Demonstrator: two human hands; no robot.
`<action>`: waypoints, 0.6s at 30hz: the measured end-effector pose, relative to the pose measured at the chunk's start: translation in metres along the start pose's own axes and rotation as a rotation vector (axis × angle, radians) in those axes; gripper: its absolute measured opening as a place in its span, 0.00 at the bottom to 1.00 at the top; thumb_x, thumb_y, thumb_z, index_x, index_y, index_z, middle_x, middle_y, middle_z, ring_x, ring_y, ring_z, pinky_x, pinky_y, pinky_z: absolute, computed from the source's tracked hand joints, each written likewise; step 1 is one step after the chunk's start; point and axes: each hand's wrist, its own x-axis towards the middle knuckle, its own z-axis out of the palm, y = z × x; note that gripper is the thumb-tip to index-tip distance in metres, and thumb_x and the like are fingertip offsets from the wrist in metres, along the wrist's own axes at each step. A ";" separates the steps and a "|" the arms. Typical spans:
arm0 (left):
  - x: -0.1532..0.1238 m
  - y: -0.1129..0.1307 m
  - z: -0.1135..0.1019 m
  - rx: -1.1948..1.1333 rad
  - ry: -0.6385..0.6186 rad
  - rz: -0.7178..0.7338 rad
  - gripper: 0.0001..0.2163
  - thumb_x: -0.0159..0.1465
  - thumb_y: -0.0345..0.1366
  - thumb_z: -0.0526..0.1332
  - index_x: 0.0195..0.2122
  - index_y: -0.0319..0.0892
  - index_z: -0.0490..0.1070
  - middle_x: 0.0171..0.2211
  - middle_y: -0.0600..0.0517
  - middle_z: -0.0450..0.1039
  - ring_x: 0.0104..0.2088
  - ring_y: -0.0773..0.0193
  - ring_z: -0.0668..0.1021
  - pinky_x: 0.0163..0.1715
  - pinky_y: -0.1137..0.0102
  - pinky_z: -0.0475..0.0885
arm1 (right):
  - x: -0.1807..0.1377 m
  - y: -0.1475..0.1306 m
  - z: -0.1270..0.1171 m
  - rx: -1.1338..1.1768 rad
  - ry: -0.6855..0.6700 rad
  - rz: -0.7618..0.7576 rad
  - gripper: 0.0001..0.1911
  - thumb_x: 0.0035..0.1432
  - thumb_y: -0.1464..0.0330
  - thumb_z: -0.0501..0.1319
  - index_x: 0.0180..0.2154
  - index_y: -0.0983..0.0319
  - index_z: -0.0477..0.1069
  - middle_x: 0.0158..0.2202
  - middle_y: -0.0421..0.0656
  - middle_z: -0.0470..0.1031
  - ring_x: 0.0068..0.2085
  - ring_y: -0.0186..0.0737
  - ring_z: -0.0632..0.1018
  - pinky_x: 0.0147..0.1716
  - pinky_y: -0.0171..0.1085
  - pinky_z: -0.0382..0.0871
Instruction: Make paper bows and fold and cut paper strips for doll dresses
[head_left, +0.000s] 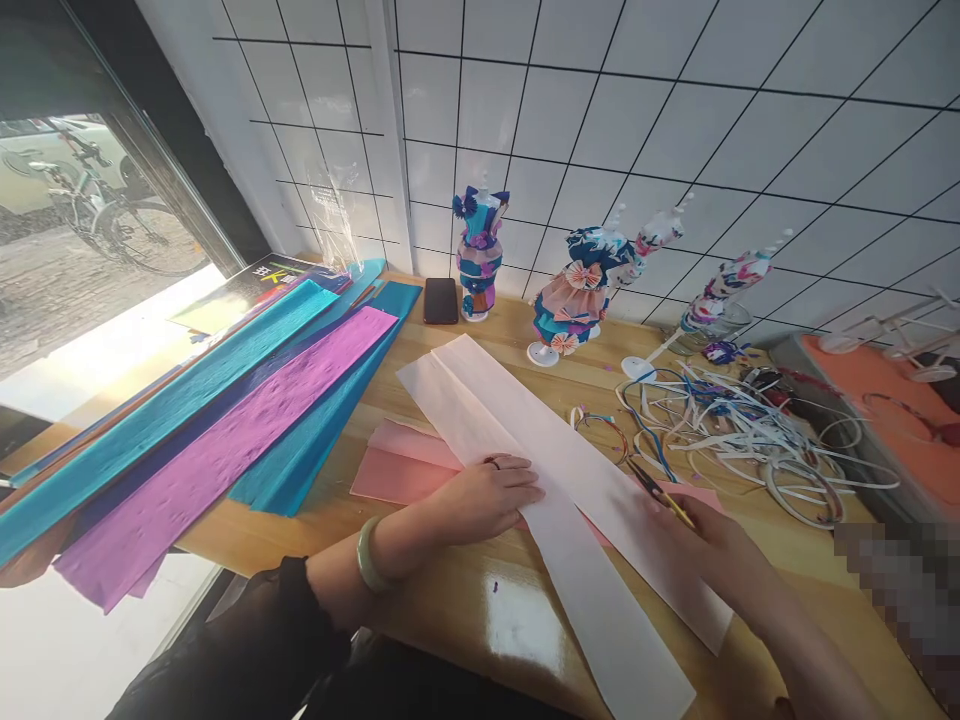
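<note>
A long strip of pale pink crepe paper (525,440) lies diagonally across the wooden table (465,600). My left hand (487,492) presses flat on its left edge, with a ring on one finger and a green bangle at the wrist. My right hand (712,545) grips small gold-handled scissors (660,490), blades pointing up-left at the strip's right edge. A darker pink sheet (397,460) lies under the strip.
Long teal, purple and blue crepe sheets (217,440) overhang the table's left edge. Three paper-dressed doll figures (480,255) stand along the tiled wall beside a dark phone (440,300). A tangle of white and blue paper cords (742,430) and an orange tray (885,400) sit at right.
</note>
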 end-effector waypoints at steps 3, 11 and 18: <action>0.001 0.000 0.000 0.009 0.010 0.002 0.14 0.64 0.33 0.52 0.50 0.39 0.66 0.48 0.47 0.71 0.56 0.61 0.66 0.59 0.64 0.59 | 0.016 0.003 0.004 -0.151 0.042 0.018 0.25 0.51 0.51 0.55 0.41 0.63 0.72 0.37 0.50 0.79 0.38 0.52 0.78 0.33 0.43 0.69; 0.002 -0.004 0.000 0.012 0.061 -0.046 0.15 0.64 0.31 0.50 0.50 0.38 0.67 0.51 0.47 0.70 0.57 0.61 0.66 0.58 0.64 0.60 | 0.035 -0.008 0.009 -0.392 -0.013 0.004 0.20 0.51 0.56 0.53 0.38 0.63 0.73 0.29 0.49 0.78 0.33 0.50 0.77 0.29 0.40 0.64; 0.005 -0.001 -0.014 0.040 0.081 -0.065 0.14 0.65 0.32 0.50 0.51 0.39 0.67 0.51 0.47 0.71 0.57 0.62 0.66 0.58 0.64 0.60 | 0.033 -0.026 0.003 -0.236 0.054 -0.058 0.18 0.52 0.56 0.53 0.33 0.61 0.73 0.26 0.45 0.77 0.28 0.46 0.76 0.25 0.37 0.61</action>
